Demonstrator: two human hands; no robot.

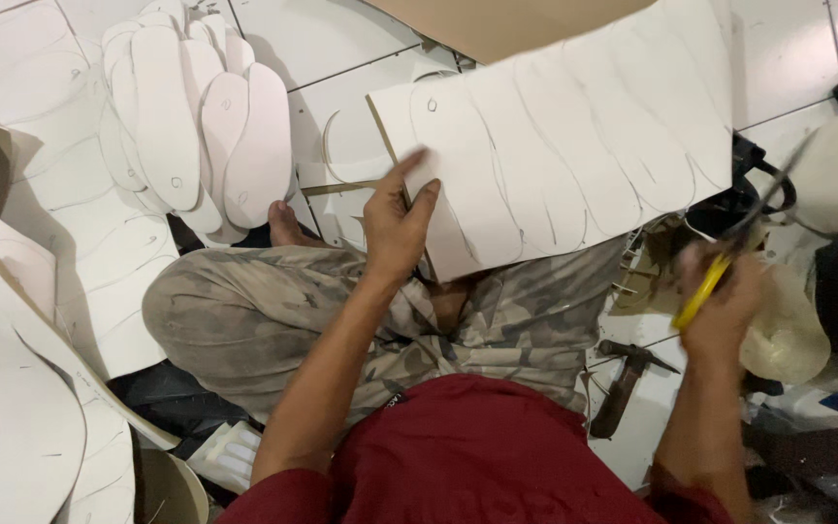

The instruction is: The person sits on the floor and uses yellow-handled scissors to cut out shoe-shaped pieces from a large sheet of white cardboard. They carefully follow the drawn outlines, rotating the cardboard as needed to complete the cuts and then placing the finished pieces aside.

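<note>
Head view: the left hand (398, 225) is gripping the lower left edge of a white sheet (574, 146), thumb on top and fingers curling around the edge. The sheet, marked with sole outlines, is tilting up and away to the right of that hand. The right hand (722, 309), blurred, is closing around yellow-handled scissors (729, 254), blades pointing up toward the sheet's right corner but not touching it. Below both hands, camouflage trousers (264, 311) are covering crossed legs. A hammer (625, 380) is lying on the floor just left of the right forearm. Far left of the left hand, cut white soles (191, 116) are lying piled.
</note>
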